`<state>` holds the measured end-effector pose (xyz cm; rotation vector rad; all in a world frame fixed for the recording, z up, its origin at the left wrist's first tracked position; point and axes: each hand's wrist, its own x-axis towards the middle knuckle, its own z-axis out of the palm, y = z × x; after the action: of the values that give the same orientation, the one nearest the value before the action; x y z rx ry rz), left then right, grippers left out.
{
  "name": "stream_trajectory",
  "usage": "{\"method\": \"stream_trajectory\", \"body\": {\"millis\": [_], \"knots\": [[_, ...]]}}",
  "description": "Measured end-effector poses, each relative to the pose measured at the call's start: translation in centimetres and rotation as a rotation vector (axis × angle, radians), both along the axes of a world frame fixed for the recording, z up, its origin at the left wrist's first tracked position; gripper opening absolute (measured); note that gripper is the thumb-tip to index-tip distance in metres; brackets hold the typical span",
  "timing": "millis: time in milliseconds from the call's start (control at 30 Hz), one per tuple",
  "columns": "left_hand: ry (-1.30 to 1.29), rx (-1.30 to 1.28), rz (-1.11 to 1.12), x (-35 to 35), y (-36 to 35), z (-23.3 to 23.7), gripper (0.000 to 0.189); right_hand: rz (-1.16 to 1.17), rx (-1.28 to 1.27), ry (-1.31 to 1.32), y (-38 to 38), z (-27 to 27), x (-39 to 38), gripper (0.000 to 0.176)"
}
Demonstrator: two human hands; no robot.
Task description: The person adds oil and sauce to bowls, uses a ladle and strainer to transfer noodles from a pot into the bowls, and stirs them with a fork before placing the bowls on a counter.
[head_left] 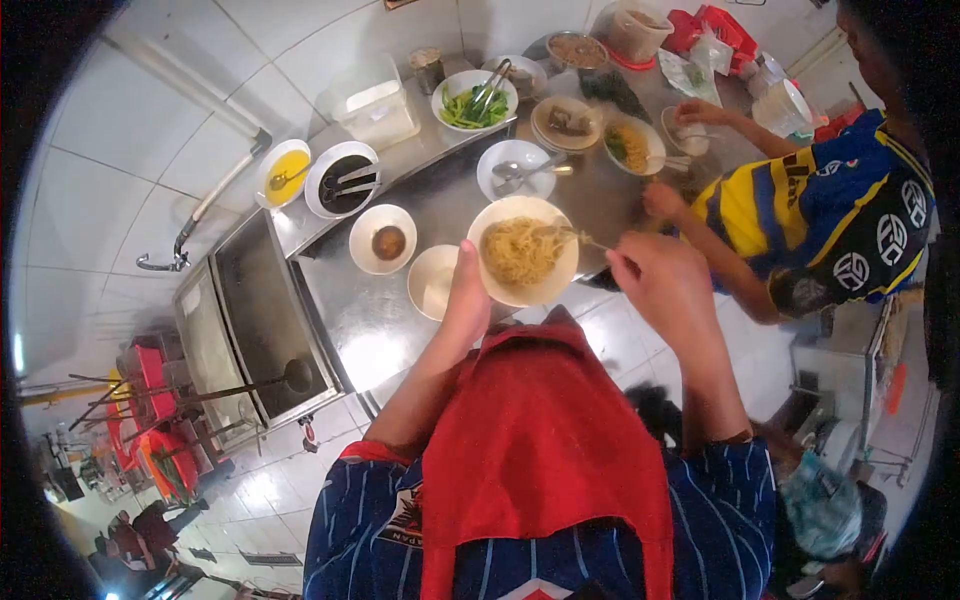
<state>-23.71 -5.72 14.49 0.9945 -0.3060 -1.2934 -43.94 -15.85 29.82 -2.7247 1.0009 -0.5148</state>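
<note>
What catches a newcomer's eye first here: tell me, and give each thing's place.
The bowl of noodles at centre draws the eye first, held at the near edge of the steel counter by the left hand, with the right hand holding a thin utensil in the noodles. Next come the red apron filling the foreground and a co-worker's yellow-and-blue shirt at the right.

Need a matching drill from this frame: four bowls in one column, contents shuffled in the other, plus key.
Bowls:
1. held bowl in the left hand
2. tongs bowl
3. leftmost bowl
4. small bowl by the steel basin

Contents:
a. green vegetables
b. yellow sauce
c. noodles
d. brown sauce

Pairs: 1-c, 2-a, 3-b, 4-d
</note>
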Motion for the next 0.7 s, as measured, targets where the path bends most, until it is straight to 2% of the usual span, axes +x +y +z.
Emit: {"method": "stream_trajectory", "body": {"millis": [100,167,200,267,300,333,467,533,600,667,700], "knots": [[0.031,-0.031,-0.033,-0.5,0.2,0.0,0.068,-0.013,0.073,0.105,-1.9,-2.9,0.0,0.013],[-0.101,-0.008,-0.061,-0.6,0.2,-1.6,0.067,0.043,0.446,0.139,-2.6,-6.0,0.6,0.015],[-0.129,0.007,-0.060,-0.6,0.2,-2.4,0.068,0.133,0.672,0.032,-3.0,-8.0,0.7,0.019],[-0.159,0.000,-0.095,-0.8,0.6,-3.1,0.068,0.125,0.822,0.034,-3.2,-11.8,1.2,0.022],[-0.079,0.022,-0.069,-0.8,0.9,-3.2,0.068,0.151,0.786,-0.046,-3.1,-13.5,1.1,0.022],[0.000,0.051,-0.043,-0.7,1.2,-3.3,0.068,0.129,0.884,-0.094,-2.7,-13.8,1.1,0.022],[-0.049,-0.016,-0.116,-0.3,2.1,-2.4,0.068,0.051,0.914,-0.203,-1.3,-13.6,0.6,0.022],[-0.121,0.039,-0.114,-0.5,1.9,-1.8,0.067,0.037,0.918,-0.261,-1.0,-12.4,0.5,0.022],[-0.024,-0.012,-0.069,-0.5,1.8,-2.5,0.068,0.040,0.698,-0.276,-0.8,-11.2,0.4,0.021],[-0.043,-0.004,-0.038,-0.7,1.3,-2.7,0.069,0.028,0.693,-0.221,-0.6,-10.6,0.3,0.022],[-0.046,-0.003,-0.043,-0.9,0.9,-2.7,0.069,0.060,0.577,-0.113,-0.5,-10.9,0.3,0.023]]}}
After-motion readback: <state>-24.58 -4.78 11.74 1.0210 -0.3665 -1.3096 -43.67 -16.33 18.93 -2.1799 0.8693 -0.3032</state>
